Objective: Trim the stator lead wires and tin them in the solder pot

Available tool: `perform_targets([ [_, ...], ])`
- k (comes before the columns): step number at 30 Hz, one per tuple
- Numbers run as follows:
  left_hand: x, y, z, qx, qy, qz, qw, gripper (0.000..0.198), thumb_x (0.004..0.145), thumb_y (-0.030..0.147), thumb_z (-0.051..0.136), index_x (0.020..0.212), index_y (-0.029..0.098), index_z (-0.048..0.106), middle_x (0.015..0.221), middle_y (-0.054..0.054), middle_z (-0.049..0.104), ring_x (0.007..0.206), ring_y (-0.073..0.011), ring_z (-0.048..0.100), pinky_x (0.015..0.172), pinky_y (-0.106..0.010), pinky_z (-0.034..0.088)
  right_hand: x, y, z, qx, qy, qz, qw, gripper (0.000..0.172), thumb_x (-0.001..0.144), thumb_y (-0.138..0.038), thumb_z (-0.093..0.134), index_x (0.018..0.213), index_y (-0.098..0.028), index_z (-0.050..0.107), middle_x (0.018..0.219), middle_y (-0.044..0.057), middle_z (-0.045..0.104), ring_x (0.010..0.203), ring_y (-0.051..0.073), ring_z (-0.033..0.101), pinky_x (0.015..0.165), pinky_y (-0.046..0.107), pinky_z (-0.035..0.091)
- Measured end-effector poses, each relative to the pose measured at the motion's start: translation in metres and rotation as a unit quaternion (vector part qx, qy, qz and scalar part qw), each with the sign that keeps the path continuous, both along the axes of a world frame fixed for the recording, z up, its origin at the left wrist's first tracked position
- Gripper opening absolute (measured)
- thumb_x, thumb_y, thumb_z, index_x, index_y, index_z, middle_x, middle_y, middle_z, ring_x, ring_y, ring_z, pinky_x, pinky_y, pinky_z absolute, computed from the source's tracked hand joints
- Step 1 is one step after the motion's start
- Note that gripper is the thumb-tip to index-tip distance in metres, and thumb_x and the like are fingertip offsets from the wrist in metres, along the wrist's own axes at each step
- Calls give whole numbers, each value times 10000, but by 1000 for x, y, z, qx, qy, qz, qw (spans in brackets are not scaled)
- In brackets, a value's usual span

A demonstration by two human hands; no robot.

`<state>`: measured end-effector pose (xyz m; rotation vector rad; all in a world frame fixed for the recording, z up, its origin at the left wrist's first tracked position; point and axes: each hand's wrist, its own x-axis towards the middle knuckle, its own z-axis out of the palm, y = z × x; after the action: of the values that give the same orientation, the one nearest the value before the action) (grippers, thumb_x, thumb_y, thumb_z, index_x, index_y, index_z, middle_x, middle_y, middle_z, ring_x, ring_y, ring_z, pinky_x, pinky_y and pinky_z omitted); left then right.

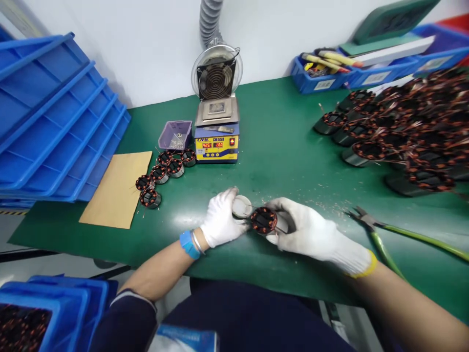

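Note:
My gloved left hand (222, 219) has its fingers closed around the side of a small round dish (242, 207) with a whitish inside. In my gloved right hand (304, 227) is a motor stator (263, 220) with copper windings and a black core. The stator is tilted, its wound end facing up towards me, close beside the dish. I cannot tell whether stator and dish touch. Diagonal cutters (370, 222) with green handles lie to the right of my right hand, jaws apart.
A yellow and blue solder pot (217, 144) stands behind my hands, under a fan with a grey hose (210, 22). Several stators (159, 173) sit left, near a purple tray (175, 134) and cardboard (119, 190). More stators (366, 151) crowd the right. Blue crates (58, 122) are stacked left.

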<state>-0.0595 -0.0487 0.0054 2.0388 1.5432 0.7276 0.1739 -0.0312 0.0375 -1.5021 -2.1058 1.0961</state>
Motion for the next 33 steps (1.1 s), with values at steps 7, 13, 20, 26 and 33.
perform_targets([
  [7,2,0,-14,45,14,-76,996,642,781,264,704,1393,177,527,1335,-168,695,1210,-350,671,1064,-556,539,5,13,18,-67,-73,26,995,454,619,-373,798,1053,-258,725,887,55,782,720,280,737,572,347,564],
  [13,-2,3,-15,57,6,-112,992,628,797,252,674,1402,169,528,1376,-181,676,1226,-347,669,1057,-548,547,3,30,28,-74,-116,59,989,470,591,-415,803,1031,-267,727,867,40,778,711,278,725,556,342,536],
  [20,-2,2,-11,61,6,-117,991,569,810,238,661,1369,176,578,1341,-175,698,1203,-334,681,1040,-527,554,-4,34,46,-49,-118,78,989,335,597,-369,809,902,-269,714,778,28,763,644,257,702,524,326,480],
  [26,0,1,-9,74,-52,-97,991,503,798,266,656,1299,213,652,1265,-129,725,1139,-347,708,999,-517,564,-1,36,47,-81,-132,81,985,343,612,-403,802,914,-267,716,792,31,759,674,266,706,542,333,484],
  [33,0,0,-9,79,27,-114,990,578,798,188,663,1368,156,572,1318,-186,697,1182,-330,682,1019,-509,557,20,19,25,-49,-2,-4,999,494,590,-401,779,1051,-234,717,875,49,801,723,280,761,585,349,613],
])
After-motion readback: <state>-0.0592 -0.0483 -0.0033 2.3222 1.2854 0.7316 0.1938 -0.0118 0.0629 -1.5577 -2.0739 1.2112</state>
